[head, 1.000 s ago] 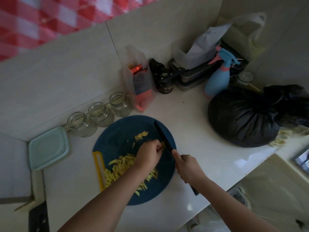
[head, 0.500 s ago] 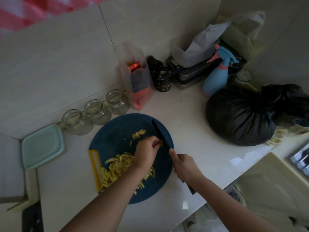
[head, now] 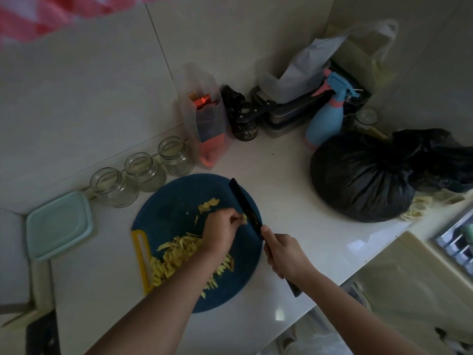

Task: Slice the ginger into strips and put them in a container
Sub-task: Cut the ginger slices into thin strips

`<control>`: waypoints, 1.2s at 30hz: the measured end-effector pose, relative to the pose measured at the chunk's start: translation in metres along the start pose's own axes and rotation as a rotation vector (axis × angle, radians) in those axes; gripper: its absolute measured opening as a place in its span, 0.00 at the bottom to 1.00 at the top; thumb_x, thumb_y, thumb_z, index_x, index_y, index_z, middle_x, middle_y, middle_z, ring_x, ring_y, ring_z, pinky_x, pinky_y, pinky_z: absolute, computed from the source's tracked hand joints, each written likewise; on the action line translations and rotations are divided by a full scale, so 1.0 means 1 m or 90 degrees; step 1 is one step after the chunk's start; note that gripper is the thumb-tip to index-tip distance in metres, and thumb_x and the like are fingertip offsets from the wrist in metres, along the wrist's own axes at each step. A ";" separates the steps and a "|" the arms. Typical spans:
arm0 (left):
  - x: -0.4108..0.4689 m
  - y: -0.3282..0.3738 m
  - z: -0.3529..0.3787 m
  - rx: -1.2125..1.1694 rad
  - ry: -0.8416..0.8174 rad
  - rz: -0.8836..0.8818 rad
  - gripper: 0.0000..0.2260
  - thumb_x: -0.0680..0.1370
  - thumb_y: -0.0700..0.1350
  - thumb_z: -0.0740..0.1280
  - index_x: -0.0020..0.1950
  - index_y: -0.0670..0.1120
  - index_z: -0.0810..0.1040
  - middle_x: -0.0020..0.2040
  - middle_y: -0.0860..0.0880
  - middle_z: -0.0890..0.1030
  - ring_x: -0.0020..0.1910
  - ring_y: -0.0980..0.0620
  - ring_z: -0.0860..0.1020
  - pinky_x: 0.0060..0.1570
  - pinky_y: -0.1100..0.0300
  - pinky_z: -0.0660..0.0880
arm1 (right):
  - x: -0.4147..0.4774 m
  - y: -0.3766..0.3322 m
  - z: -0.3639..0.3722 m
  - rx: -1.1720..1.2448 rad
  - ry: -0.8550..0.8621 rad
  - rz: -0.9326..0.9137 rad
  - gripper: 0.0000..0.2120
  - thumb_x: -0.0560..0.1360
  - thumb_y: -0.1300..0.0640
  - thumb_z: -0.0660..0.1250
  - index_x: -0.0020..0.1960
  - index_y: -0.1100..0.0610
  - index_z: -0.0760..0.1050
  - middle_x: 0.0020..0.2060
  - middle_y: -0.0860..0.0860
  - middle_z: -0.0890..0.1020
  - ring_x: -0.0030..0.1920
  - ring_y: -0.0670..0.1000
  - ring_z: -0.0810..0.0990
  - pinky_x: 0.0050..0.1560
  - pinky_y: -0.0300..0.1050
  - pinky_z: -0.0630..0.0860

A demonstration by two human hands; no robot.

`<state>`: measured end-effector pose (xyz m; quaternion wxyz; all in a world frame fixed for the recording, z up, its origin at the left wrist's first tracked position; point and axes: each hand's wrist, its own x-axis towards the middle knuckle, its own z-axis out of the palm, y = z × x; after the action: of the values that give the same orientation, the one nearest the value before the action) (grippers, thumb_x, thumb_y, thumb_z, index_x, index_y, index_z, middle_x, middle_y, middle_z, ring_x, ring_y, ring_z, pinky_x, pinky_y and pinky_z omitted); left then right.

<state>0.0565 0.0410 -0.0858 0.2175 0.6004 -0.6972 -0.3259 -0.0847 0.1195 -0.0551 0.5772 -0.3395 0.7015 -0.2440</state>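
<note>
Ginger piece (head: 244,218), small, pinned near the right edge of the round blue cutting board (head: 179,198) by the curled fingertips of the left hand (head: 221,230). Set against it, the dark blade of the knife (head: 245,208). Handle gripped in the clenched right hand (head: 284,254), just off the board's right edge, one finger stretched forward onto the blade.

Heaped on the board's near half, partly under the left forearm: ginger strips (head: 176,257), a good pile. Most of the slicing judged done on that showing. Left to cut: the bit under the fingers and a few flat ginger slices (head: 208,204) lying on the board just beyond the left hand.

No strips seen off the board. Mint-green lidded container (head: 58,224) left of the board, apparently closed, well apart from the pile. Three glass jars (head: 144,171), seemingly empty, in a row just beyond the board's far-left edge. Impossible to tell which one meant for the strips.

Past halfway by estimate: last slices to finish, then the whole pile to gather and move.

Farther out, a tied black bag (head: 358,175) right of the board and a blue spray bottle (head: 325,124) beyond it.
</note>
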 end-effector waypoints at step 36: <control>0.006 0.001 -0.002 0.056 -0.035 -0.014 0.04 0.76 0.39 0.68 0.45 0.40 0.83 0.44 0.46 0.83 0.44 0.51 0.80 0.44 0.64 0.73 | 0.012 -0.015 0.035 -0.128 0.076 0.002 0.26 0.81 0.39 0.46 0.41 0.56 0.71 0.36 0.54 0.78 0.37 0.52 0.79 0.43 0.49 0.79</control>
<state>0.0562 0.0351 -0.0846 0.1681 0.6077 -0.7099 -0.3138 -0.0487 0.1027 -0.0589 0.4981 -0.3795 0.7558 -0.1915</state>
